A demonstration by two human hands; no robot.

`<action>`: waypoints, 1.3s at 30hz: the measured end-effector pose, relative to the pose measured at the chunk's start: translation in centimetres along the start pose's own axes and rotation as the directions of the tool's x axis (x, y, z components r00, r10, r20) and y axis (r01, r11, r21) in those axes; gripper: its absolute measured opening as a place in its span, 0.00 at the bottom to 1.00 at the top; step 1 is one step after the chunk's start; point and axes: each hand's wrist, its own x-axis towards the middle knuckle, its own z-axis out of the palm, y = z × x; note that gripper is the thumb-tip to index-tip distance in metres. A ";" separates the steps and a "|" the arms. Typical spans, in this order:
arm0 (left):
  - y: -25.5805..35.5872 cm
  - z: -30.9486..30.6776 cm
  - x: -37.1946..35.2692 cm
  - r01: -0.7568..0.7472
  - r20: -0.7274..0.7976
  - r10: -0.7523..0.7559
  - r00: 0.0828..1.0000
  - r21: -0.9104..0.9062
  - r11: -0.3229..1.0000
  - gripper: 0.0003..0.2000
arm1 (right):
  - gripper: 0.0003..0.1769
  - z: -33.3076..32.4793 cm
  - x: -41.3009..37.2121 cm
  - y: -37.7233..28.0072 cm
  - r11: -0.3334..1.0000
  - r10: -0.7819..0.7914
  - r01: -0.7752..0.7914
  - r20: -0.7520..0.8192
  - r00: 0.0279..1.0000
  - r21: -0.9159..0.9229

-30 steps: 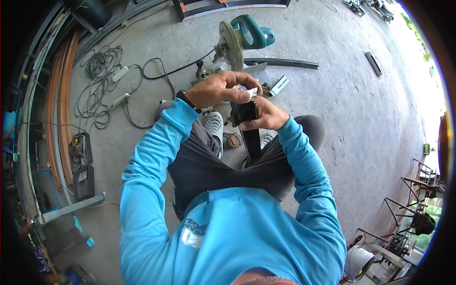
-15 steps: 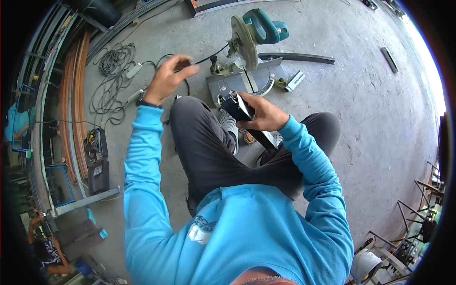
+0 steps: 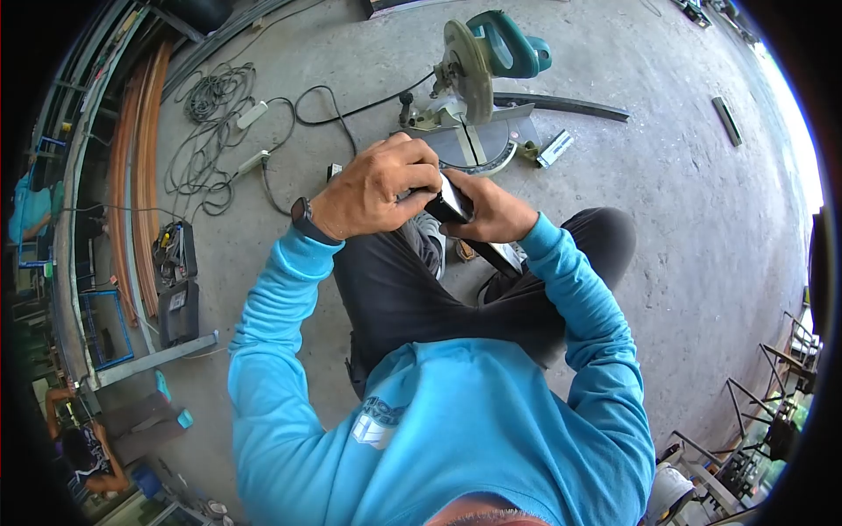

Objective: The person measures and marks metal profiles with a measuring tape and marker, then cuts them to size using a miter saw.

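2 hands are on the dark profile (image 3: 452, 203) again. Your right hand (image 3: 491, 215) has its grip closed around the shaft just below the top end, thumb laid along the near face. Your left hand (image 3: 377, 188) has its fingers curled down over that same top end, knuckles toward the camera. If anything small is pinched under those fingers, you cannot tell from here. Half a second ago that left hand was lifted clear and open, out toward the cables (image 3: 210, 114), and the right alone carried the piece. So the profile is now steadied at 2 points instead of 1, and the work at its upper end is back under your fingertips.

From the grip the profile slants down between your knees, its lower part showing beside your shoe. Your watch (image 3: 303, 219) sits at the left cuff.

Just beyond your hands the mitre saw (image 3: 478, 70) stands on the concrete floor (image 3: 667, 228), blade raised and apart from the profile. A short bright offcut (image 3: 555, 149) lies beside its base and a long dark bar (image 3: 561, 105) behind it. Far left, another person (image 3: 88, 451) crouches, well apart from you.
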 end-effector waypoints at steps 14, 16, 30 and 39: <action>-0.8 1.3 -1.2 0.077 -0.031 -0.081 0.996 -0.113 0.991 0.13 | 0.38 0.7 -0.2 -0.5 0.990 -0.063 0.044 -0.140 0.988 -0.133; 0.5 0.4 -1.1 0.121 -0.030 -0.134 0.991 -0.262 0.957 0.17 | 0.38 0.9 -0.2 -0.8 0.988 -0.107 0.085 -0.178 0.978 -0.129; 1.4 1.3 -0.8 -0.068 -0.164 0.023 0.986 -0.269 0.961 0.17 | 0.36 1.5 -0.8 -0.8 0.960 -0.238 0.190 -0.248 0.939 -0.203; 2.6 1.8 -0.6 -0.077 -0.215 0.044 0.976 -0.147 0.986 0.15 | 0.37 1.8 -1.0 -0.2 0.954 -0.247 0.175 -0.305 0.920 -0.245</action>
